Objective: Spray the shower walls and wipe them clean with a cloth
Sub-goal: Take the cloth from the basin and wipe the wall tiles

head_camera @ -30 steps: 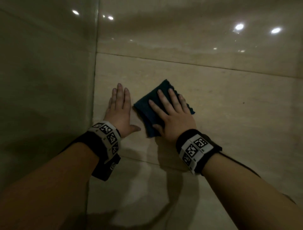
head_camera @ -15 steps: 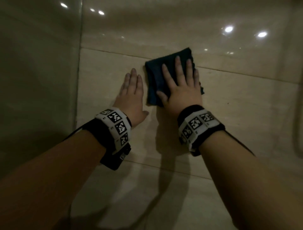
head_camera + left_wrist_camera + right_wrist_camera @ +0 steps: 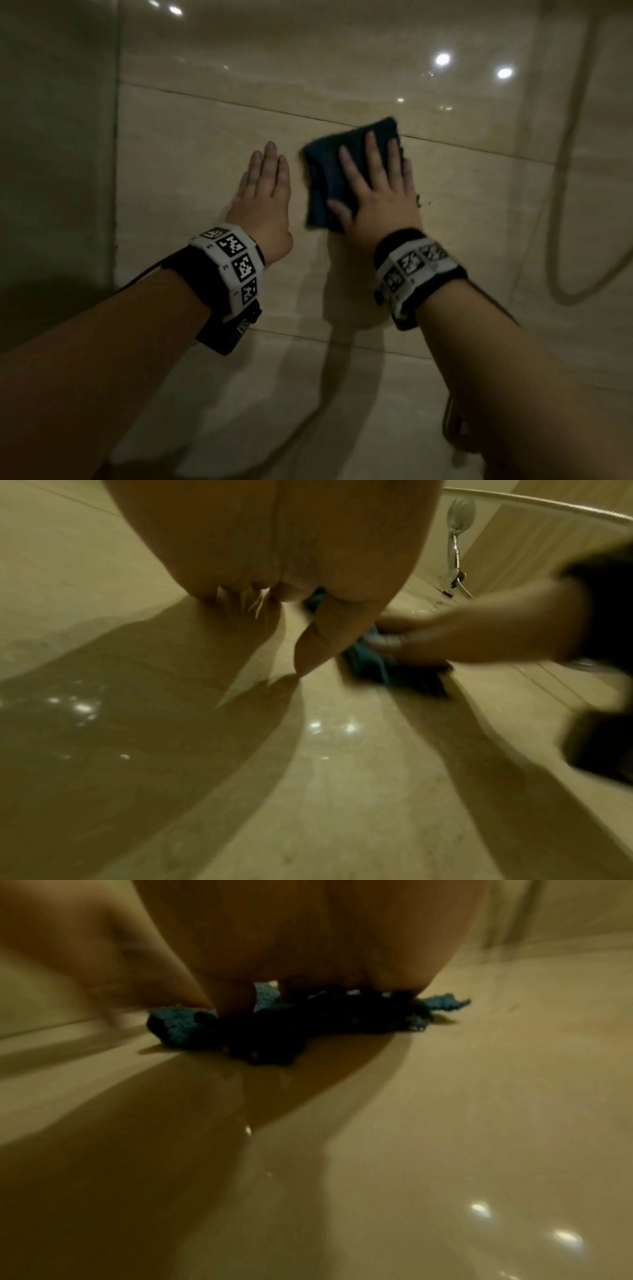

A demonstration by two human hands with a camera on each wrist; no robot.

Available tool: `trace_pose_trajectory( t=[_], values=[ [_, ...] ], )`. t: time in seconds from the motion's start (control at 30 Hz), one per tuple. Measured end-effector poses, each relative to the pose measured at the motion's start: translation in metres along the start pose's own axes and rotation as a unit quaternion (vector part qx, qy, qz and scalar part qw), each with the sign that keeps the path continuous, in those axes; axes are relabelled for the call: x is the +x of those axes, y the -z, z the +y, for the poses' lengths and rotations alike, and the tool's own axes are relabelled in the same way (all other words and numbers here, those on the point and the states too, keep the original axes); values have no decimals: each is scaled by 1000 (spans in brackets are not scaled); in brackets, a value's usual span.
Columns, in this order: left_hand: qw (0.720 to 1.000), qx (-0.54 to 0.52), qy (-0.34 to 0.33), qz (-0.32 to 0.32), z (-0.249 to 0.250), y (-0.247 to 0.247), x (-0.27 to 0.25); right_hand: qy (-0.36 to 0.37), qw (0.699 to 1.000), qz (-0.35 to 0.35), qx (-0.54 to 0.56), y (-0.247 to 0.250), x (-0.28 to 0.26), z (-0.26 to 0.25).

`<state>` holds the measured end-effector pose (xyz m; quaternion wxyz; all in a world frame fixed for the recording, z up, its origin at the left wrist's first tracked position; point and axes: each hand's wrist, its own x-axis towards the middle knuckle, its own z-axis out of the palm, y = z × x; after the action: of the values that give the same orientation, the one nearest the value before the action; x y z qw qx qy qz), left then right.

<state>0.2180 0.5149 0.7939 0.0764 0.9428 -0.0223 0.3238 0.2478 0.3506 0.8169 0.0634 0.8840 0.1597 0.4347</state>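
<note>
1. Head view shows your right hand (image 3: pixel 378 195) flat on one dark blue cloth (image 3: pixel 325 178), fingers straight and spread, pressing it against the shower wall (image 3: pixel 479 212). Nothing is curled round the fabric; this grip is released and works by pressure alone.
2. Your left hand (image 3: pixel 263 202) lies just beside the cloth on its left, palm on the bare tile, fingers straight and together. It holds nothing and seems only to brace you.
3. The cloth sits directly under your right palm and fingers, poking out beyond the fingertips and to the left of the thumb. Its top edge reaches the horizontal grout line (image 3: pixel 205 99). Its long axis runs roughly along your fingers, up the wall.
4. The right hand is the one on the cloth, so I judge the coming stroke belongs to it. The unwiped tile lies to its right, toward the shower hose (image 3: pixel 568 144).
5. The right wrist view shows the cloth (image 3: pixel 274 1031) bunched under the palm. It is blurred, so I cannot tell how many folds it has.
6. Count: one cloth, two hands, one hose, one shower head (image 3: pixel 460 512) in the left wrist view. No spray bottle is in view.
7. Judged from this, you are in the wiping stage.
</note>
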Motion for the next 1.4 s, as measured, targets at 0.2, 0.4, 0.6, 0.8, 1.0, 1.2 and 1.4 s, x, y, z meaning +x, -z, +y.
trace_pose_trajectory(
  t=[0.2,0.4,0.6,0.8,1.0,1.2,1.4],
  values=[
    [1000,1,1,0,13,2,4,-12,1000,10,5,26,34,22],
    [1000,13,-25,13,31,0,6,-22,999,37,23,2,5,21],
    [999,23,-35,0,37,-2,4,-14,1000,0,20,-43,-66,31],
    [997,45,-60,-11,55,1,4,-17,999,-37,-4,-43,-78,48],
    [996,49,-70,2,78,3,8,-80,997,-18,0,8,-32,95],
    [996,36,-84,13,104,4,13,-80,997,-17,11,18,-23,105],
    [994,24,-100,26,123,4,13,-77,996,-26,29,-19,-77,102]
  ],
)
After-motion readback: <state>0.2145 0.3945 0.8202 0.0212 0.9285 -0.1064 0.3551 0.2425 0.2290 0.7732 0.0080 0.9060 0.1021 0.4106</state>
